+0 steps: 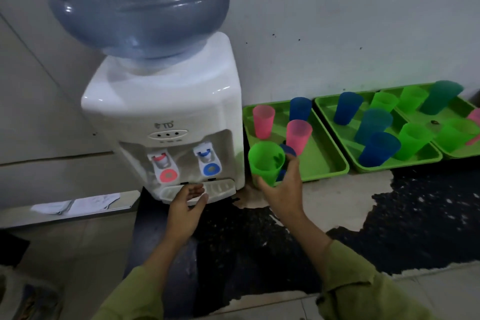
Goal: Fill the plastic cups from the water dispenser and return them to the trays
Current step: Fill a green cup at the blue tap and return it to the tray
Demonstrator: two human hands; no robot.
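Gripping tapered translucent green cup (266,163), right hand (284,189); glossy dispenser (166,112)

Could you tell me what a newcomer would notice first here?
The big blue water bottle sits upturned on the white dispenser at the left. Right of it, green trays of pink, blue and green cups line the wall. In front, the right hand grips a green cup, and the left hand is open by the drip tray.

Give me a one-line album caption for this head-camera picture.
A person's right hand holds a green cup beside the water dispenser, left hand open at its drip tray.
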